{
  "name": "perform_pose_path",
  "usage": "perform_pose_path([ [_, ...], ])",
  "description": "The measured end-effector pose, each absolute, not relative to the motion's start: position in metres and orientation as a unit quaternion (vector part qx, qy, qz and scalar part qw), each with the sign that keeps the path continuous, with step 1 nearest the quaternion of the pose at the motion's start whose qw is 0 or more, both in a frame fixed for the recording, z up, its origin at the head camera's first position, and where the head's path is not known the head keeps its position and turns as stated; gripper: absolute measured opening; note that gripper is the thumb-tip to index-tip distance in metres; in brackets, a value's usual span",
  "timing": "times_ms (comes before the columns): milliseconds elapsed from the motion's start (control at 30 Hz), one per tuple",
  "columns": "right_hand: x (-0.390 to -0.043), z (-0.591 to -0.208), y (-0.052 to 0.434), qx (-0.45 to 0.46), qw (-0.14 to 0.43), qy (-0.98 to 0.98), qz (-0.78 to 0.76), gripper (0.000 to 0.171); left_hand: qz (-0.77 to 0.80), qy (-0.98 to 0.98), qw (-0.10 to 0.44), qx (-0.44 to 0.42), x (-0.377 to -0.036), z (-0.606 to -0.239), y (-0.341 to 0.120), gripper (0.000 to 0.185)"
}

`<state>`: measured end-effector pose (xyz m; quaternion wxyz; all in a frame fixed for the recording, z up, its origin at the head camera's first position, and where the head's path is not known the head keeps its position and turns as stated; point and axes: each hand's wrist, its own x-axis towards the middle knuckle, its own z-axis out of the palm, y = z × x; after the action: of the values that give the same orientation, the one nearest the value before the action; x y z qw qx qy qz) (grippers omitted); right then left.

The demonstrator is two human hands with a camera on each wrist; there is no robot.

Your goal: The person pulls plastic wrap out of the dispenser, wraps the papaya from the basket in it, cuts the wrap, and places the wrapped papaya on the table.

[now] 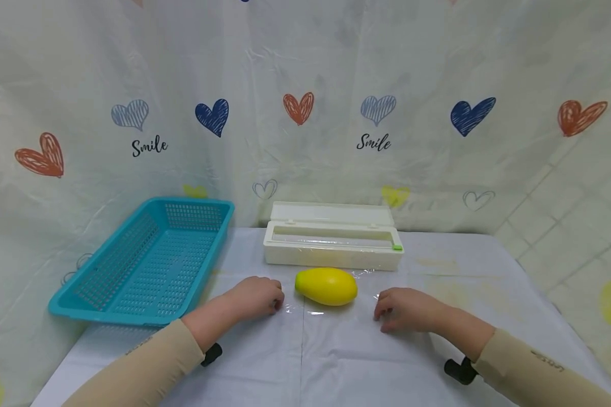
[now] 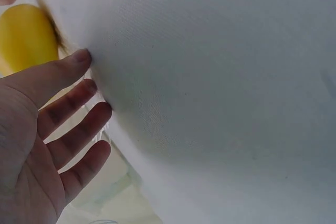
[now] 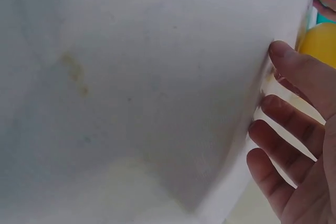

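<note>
A yellow, mango-like fruit [image 1: 326, 286] lies on a sheet of clear cling film [image 1: 312, 311] pulled out from a white dispenser box [image 1: 332, 243] behind it. My left hand [image 1: 277, 305] rests on the table just left of the fruit, fingertips down at the film's left edge. To the fruit's right, my right hand [image 1: 379, 316] does the same at the film's other edge. In the left wrist view the left hand [image 2: 90, 85] has its fingers [image 2: 79, 124] spread and touching the cloth, with the fruit [image 2: 23, 38] beyond. The right hand [image 3: 270, 100] looks alike, with the fruit [image 3: 320, 43] beyond it.
A turquoise mesh basket [image 1: 147, 260] sits at the back left, one end hanging past the table's left edge. The table [image 1: 366, 367] wears a white cloth. A heart-printed curtain [image 1: 305, 113] closes off the back and both sides.
</note>
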<state>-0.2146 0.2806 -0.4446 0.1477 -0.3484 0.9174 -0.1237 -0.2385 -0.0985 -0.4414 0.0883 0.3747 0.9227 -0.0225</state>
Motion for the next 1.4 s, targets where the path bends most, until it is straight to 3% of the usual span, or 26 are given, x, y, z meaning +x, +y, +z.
perform_pose_path([
  [133, -0.215, -0.448, 0.282, -0.378, 0.126, 0.908, -0.128, 0.009, -0.025, 0.921, 0.084, 0.38, -0.238, -0.441, -0.098, 0.011],
  [367, -0.214, -0.452, 0.282, -0.407, 0.096, 0.9, -0.121, 0.014, -0.012, 0.927, 0.081, 0.366, -0.238, -0.442, -0.099, 0.008],
  [700, -0.209, -0.446, 0.278, -0.357, 0.094, 0.921, -0.125, 0.018, 0.059, 0.943, 0.104, 0.312, -0.238, -0.445, -0.104, 0.011],
  [933, -0.208, -0.435, 0.282, -0.307, 0.121, 0.928, -0.171, 0.011, 0.094, 0.95, 0.091, 0.284, -0.24, -0.444, -0.106, 0.009],
  [1200, -0.217, -0.424, 0.284, -0.277, 0.107, 0.928, -0.223, 0.006, 0.109, 0.959, 0.074, 0.25, -0.246, -0.441, -0.102, 0.012],
  [1400, -0.226, -0.423, 0.28, -0.221, 0.141, 0.922, -0.283, 0.012, 0.109, 0.963, 0.068, 0.236, -0.251, -0.444, -0.097, 0.011],
])
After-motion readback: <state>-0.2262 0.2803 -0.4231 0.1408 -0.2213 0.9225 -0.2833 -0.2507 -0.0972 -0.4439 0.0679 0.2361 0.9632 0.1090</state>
